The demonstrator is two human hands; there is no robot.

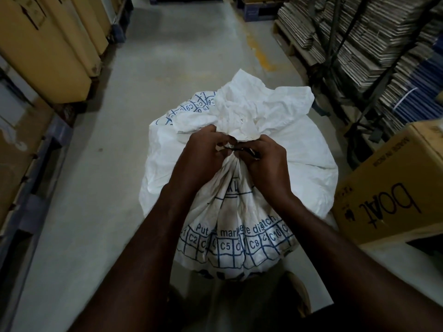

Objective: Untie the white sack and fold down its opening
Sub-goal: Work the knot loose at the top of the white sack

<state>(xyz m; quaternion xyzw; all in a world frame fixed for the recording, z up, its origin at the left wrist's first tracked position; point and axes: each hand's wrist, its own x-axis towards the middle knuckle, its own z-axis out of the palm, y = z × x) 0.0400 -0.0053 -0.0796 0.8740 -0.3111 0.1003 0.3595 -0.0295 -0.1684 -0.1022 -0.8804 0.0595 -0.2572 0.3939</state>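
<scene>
A full white woven sack (299,164) with blue printed grid and lettering stands on the floor in front of me. Its neck is gathered and bound by a thin dark tie (236,148), and the crumpled opening (259,109) flares out above the knot. My left hand (203,152) pinches the neck and tie from the left. My right hand (266,159) grips the tie and neck from the right. Both sets of fingertips meet at the knot and partly hide it.
Tall brown cartons (48,44) line the left of the concrete aisle (167,56). Stacked flattened cardboard (374,32) on a pallet fills the right. A brown "boAt" carton (393,188) sits close to the sack's right side. My feet show below the sack.
</scene>
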